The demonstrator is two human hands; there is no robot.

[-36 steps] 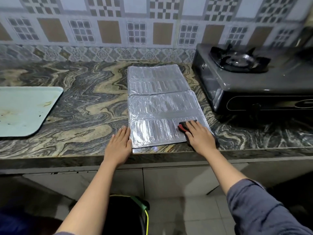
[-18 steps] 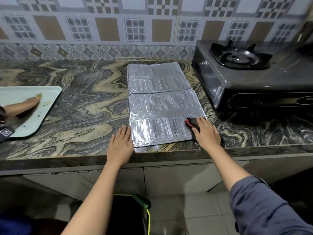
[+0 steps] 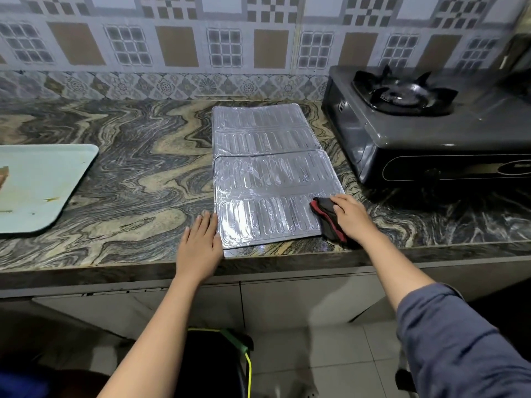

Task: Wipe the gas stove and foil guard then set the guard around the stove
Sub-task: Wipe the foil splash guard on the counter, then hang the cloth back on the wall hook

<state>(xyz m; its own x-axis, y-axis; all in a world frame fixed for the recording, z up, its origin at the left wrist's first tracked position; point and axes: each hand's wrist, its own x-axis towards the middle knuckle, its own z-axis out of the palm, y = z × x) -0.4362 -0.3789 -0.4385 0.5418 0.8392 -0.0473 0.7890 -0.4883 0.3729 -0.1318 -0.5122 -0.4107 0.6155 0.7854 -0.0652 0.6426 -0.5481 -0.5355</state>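
Right hand (image 3: 355,218) pressed down on a dark cloth with red trim (image 3: 326,218), fingers curled over it at the near right corner of the foil guard (image 3: 273,179). Left hand (image 3: 199,242) flat and open, fingers together, palm on the marble counter (image 3: 129,173) with the fingertips touching the guard's near left edge. Guard lying flat, unfolded in ribbed panels, running from the counter's front edge back toward the tiled wall (image 3: 230,47). Just right of it, not touching, the gas stove (image 3: 431,124), black burner on top. Far left, a pale tray (image 3: 43,182) on the counter.
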